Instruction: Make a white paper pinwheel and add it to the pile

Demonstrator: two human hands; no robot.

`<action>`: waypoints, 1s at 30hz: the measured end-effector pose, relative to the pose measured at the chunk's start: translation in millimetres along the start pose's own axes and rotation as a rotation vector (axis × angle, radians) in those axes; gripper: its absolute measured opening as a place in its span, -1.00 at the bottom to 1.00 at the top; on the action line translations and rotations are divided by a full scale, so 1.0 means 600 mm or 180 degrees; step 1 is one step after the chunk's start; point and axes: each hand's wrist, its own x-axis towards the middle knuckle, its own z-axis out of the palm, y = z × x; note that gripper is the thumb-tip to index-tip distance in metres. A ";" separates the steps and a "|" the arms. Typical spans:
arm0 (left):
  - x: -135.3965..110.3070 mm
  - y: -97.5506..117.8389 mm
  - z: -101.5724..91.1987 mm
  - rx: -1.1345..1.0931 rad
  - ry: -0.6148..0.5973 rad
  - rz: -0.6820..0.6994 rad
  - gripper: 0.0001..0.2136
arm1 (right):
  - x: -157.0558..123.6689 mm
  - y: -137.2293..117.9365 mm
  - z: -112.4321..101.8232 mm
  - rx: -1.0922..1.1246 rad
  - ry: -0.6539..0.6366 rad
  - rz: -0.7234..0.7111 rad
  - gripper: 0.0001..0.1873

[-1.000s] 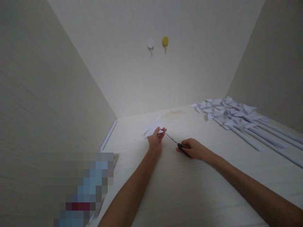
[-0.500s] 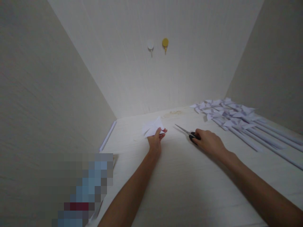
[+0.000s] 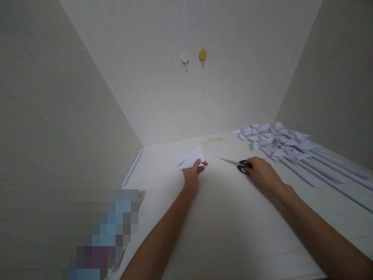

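Observation:
A white square of paper (image 3: 189,155) with slits cut in from its corners is held up by my left hand (image 3: 193,174), thumb on top and fingers beneath. To the right, my right hand (image 3: 264,171) grips the black handles of a pair of scissors (image 3: 241,166). Their blades are close together, point to the left and lie low over the table, apart from the paper. Further right lie several white paper pinwheels (image 3: 291,151) on rolled paper sticks, heaped side by side.
The pale table (image 3: 215,217) meets a wall at the back. A rolled paper stick (image 3: 132,167) lies along the left edge. On the wall hang a white hook (image 3: 185,57) and a yellow hook (image 3: 203,54). A blurred-out patch (image 3: 107,229) covers the lower left.
My right hand has shifted slightly right with the scissors, whose tips now point more level to the left. My left hand has moved the paper a little to the right.

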 end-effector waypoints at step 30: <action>-0.008 -0.008 -0.001 0.0484 -0.0501 0.0065 -0.80 | -0.016 -0.066 0.005 0.2204 0.0528 -0.0559 -0.83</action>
